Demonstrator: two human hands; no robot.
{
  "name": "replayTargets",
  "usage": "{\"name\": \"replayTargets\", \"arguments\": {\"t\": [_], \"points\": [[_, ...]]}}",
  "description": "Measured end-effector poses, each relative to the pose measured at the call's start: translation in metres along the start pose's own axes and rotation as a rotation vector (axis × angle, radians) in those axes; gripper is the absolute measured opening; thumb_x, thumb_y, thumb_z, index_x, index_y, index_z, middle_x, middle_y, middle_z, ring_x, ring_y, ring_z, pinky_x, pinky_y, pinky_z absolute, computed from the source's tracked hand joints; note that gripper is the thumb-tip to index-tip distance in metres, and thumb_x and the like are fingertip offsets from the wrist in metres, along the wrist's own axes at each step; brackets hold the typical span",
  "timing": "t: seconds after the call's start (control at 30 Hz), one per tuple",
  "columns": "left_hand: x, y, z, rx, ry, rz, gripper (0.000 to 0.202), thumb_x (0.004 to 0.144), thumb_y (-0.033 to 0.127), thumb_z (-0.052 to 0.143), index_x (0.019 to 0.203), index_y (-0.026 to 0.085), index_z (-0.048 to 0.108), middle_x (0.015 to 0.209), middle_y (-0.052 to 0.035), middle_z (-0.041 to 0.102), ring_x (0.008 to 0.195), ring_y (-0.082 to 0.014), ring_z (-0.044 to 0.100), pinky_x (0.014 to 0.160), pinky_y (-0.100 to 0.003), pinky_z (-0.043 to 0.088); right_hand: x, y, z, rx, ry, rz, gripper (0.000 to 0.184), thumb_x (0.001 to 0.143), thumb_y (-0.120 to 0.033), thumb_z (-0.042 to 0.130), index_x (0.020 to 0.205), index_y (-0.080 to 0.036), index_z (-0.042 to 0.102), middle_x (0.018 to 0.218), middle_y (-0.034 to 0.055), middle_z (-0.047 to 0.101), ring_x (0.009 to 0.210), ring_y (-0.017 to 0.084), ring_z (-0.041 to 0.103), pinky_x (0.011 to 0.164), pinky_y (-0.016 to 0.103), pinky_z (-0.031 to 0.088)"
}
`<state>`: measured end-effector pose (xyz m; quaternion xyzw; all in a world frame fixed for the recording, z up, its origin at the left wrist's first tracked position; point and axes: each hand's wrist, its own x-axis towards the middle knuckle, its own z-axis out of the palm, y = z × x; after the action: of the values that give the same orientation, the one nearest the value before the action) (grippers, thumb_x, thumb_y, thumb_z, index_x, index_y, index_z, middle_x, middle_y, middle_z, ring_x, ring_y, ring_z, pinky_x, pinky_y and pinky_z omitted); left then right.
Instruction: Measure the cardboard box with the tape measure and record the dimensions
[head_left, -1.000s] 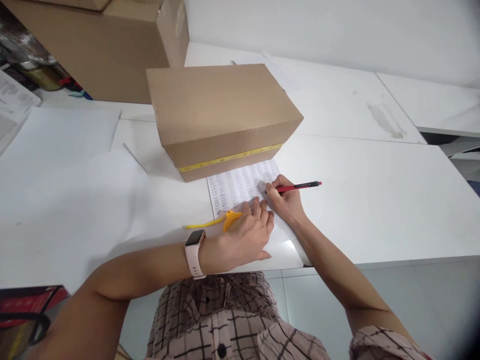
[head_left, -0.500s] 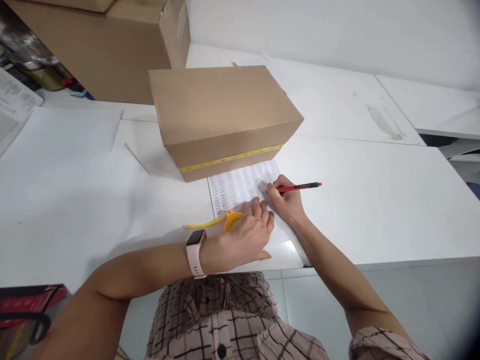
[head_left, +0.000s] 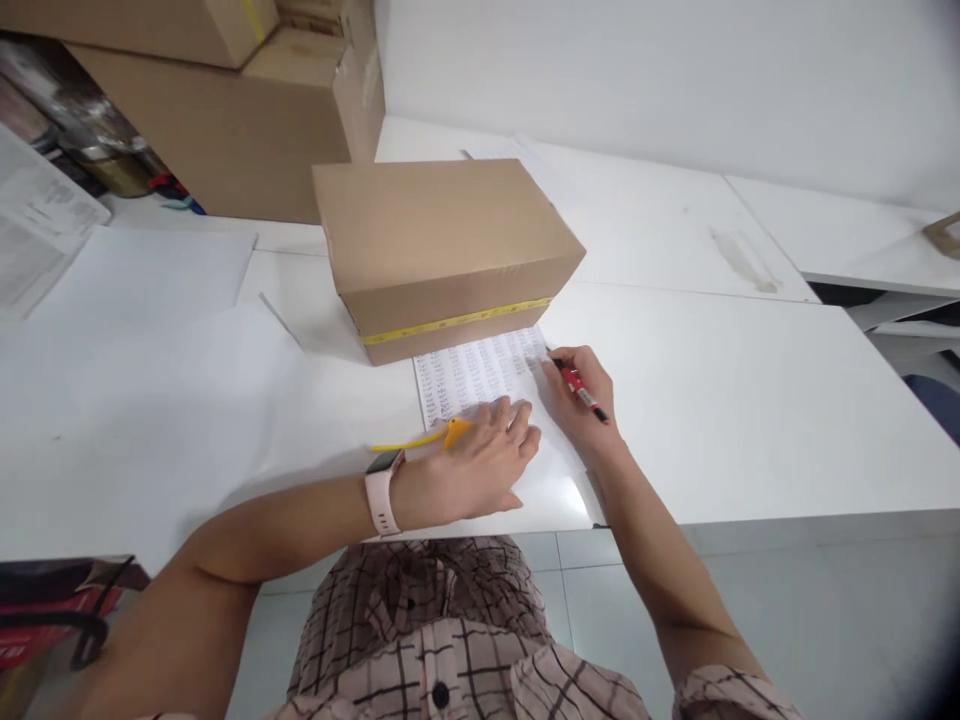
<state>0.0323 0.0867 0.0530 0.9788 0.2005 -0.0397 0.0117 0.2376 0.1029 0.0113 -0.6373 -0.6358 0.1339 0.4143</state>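
My right hand [head_left: 585, 400] is closed round a red and black pen [head_left: 581, 388], at the right edge of a sheet of paper [head_left: 480, 370] covered in columns of handwriting. Lying flat with fingers spread, my left hand [head_left: 484, 460] rests on the lower part of the sheet. It partly covers a yellow-orange plastic item [head_left: 456, 432] with a thin yellow strip reaching out to the left; its kind is unclear. Beyond the hands a cardboard box [head_left: 450, 230] with yellow tape along its side stands over the far edge of the sheet.
Larger cardboard boxes [head_left: 247, 120] are stacked at the back left, beside jars [head_left: 116, 170] and a printed sheet [head_left: 41, 225]. White paper [head_left: 150, 370] covers the left of the white table [head_left: 735, 400]. A red bag [head_left: 60, 610] with a black handle is at lower left.
My right hand has turned the pen so its rear end now points down and toward me, and its tip has moved to the sheet's right edge. The left hand stays on the paper.
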Motion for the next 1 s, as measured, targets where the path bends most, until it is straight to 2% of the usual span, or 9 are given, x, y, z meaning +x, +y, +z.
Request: {"name": "replayTargets", "arguments": {"t": [0.1,0.2,0.37,0.43,0.53,0.6,0.73,0.87,1.0], "points": [[-0.013,-0.009,-0.011,-0.065,0.033,-0.019,0.098,0.077,0.055,0.082,0.154,0.013,0.038,0.166,-0.0243,0.029,0.148,-0.0438,0.036,0.113,-0.053,0.036,-0.004,0.005,-0.003,-0.175,-0.079,-0.139,0.036,0.092,-0.014,0.045,0.121,-0.024,0.063,0.111,0.0112,0.063,0.101,0.026,0.058,0.085,0.039,0.049],[-0.034,-0.018,-0.015,-0.132,0.065,-0.133,0.097,0.078,0.045,0.082,0.156,0.016,0.031,0.166,-0.0226,0.029,0.15,-0.0398,0.033,0.117,-0.052,0.032,-0.007,0.008,0.0,-0.276,-0.071,-0.166,0.048,0.087,-0.006,0.04,0.126,-0.022,0.063,0.113,0.0132,0.065,0.103,0.028,0.056,0.088,0.043,0.049],[-0.058,-0.021,-0.008,-0.306,0.045,-0.363,0.075,0.084,0.032,0.072,0.149,0.016,0.038,0.138,-0.0169,0.058,0.126,-0.0324,0.055,0.101,-0.046,0.047,-0.004,0.012,0.006,-0.275,0.042,-0.149,0.034,0.092,-0.015,0.043,0.114,-0.02,0.069,0.103,0.0131,0.07,0.097,0.03,0.056,0.086,0.044,0.047],[-0.06,-0.019,-0.006,-0.397,0.087,-0.394,0.06,0.084,0.03,0.067,0.14,0.018,0.047,0.123,-0.0119,0.063,0.116,-0.0298,0.059,0.095,-0.044,0.05,-0.003,0.007,0.006,-0.252,0.111,-0.147,0.031,0.094,-0.018,0.043,0.107,-0.021,0.07,0.098,0.0132,0.071,0.094,0.03,0.057,0.084,0.045,0.046],[-0.057,-0.014,-0.01,-0.53,0.206,-0.43,0.048,0.079,0.034,0.07,0.123,0.02,0.056,0.119,-0.0094,0.065,0.114,-0.029,0.06,0.096,-0.045,0.051,-0.007,-0.015,0.001,-0.135,0.166,-0.135,0.029,0.097,-0.029,0.044,0.101,-0.022,0.071,0.097,0.0129,0.073,0.094,0.03,0.059,0.088,0.046,0.045],[-0.055,-0.011,-0.021,-0.642,0.311,-0.442,0.048,0.077,0.038,0.073,0.119,0.021,0.058,0.12,-0.0091,0.066,0.114,-0.0288,0.061,0.099,-0.046,0.05,-0.012,-0.036,-0.005,0.074,0.039,-0.095,0.031,0.099,-0.042,0.047,0.099,-0.023,0.072,0.099,0.0108,0.073,0.096,0.028,0.062,0.09,0.044,0.046],[-0.054,-0.008,-0.048,-0.877,0.461,-0.449,0.041,0.081,0.043,0.069,0.115,0.021,0.061,0.116,-0.008,0.07,0.104,-0.0263,0.065,0.094,-0.042,0.051,-0.02,-0.077,-0.021,0.549,-0.443,0.096,0.056,0.095,-0.07,0.045,0.083,-0.021,0.069,0.085,0.0065,0.072,0.083,0.022,0.066,0.078,0.036,0.051],[-0.058,-0.015,-0.062,-1.031,0.485,-0.462,0.046,0.085,0.05,0.066,0.119,0.021,0.059,0.108,-0.0063,0.07,0.095,-0.0236,0.066,0.087,-0.04,0.053,-0.009,-0.097,-0.035,0.648,-0.48,0.227,0.063,0.085,-0.078,0.055,0.065,-0.018,0.061,0.062,0.0022,0.06,0.06,0.015,0.058,0.063,0.031,0.048],[-0.063,-0.029,-0.071,-1.213,0.532,-0.442,0.055,0.083,0.057,0.069,0.123,0.021,0.055,0.115,-0.0088,0.069,0.101,-0.0248,0.068,0.086,-0.04,0.054,0.014,-0.107,-0.042,0.653,-0.463,0.221,0.058,0.076,-0.073,0.071,0.061,-0.02,0.054,0.055,-0.003,0.051,0.051,0.01,0.047,0.051,0.026,0.04]]}}
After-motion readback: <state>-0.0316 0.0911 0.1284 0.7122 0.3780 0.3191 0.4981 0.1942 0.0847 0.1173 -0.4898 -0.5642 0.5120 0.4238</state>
